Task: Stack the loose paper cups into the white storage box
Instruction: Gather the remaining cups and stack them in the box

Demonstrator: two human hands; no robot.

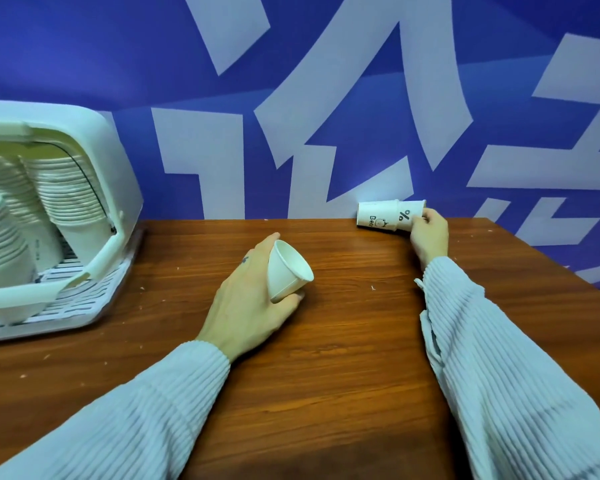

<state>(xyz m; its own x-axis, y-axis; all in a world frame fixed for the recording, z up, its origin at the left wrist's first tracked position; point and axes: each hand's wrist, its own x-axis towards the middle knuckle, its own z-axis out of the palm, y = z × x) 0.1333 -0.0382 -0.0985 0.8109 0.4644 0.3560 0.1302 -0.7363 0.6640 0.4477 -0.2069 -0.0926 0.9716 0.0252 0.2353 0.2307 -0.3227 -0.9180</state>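
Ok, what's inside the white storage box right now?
The white storage box holds at least three leaning stacks of nested paper cups on its slotted floor. Its rim and the picture's left edge hide whatever lies further in.

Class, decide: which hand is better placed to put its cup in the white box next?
Probably the left hand: it grips one cup nearer the box, while the right hand is far off.

I see a brown wooden table (326, 358) against the blue wall. The white storage box (94, 237) stands on its left part, and small pale crumbs (372, 288) lie scattered on the wood.
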